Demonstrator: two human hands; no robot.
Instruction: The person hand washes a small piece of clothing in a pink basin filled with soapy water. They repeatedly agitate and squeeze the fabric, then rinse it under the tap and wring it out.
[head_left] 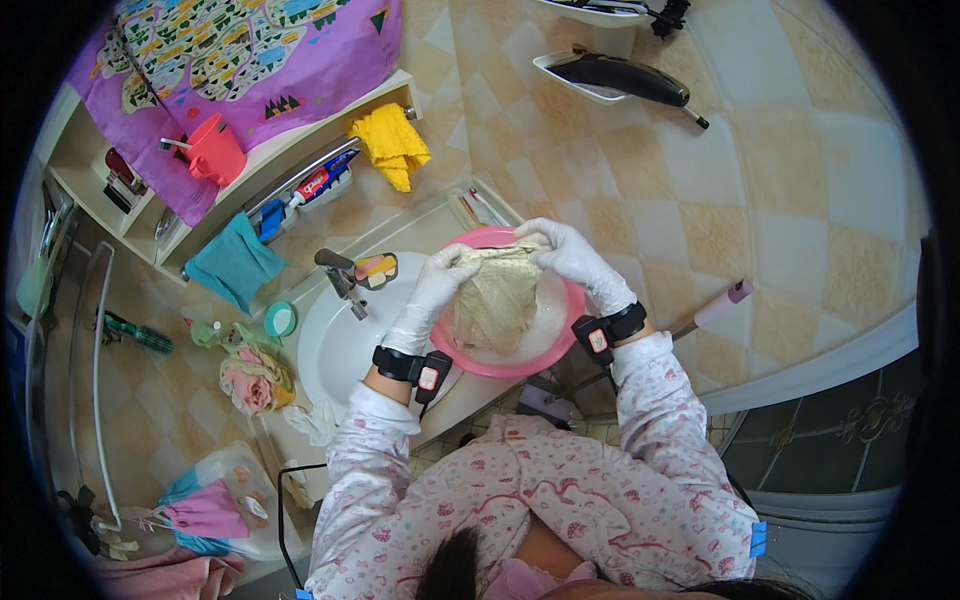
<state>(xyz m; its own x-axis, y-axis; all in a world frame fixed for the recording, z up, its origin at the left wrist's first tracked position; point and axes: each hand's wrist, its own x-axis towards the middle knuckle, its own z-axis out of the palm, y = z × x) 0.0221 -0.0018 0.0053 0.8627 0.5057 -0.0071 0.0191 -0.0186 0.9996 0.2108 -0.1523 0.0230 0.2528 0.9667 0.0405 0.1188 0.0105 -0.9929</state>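
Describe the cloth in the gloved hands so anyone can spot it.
Find the white sink; the pink basin is at its right. There, the left hand and right hand hold the cloth. Unlike the hanging bright yellow towel and turquoise towel, it's pale and hand-held.

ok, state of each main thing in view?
Left hand: white-gloved, closed on the cloth's upper edge
Right hand: white-gloved, closed on the same edge
Pale cloth: held at top, lower part in the basin
Pink basin: upright, whitish inside
Faucet: no stream visible
Yellow towel: hanging
Teal cloth: hanging
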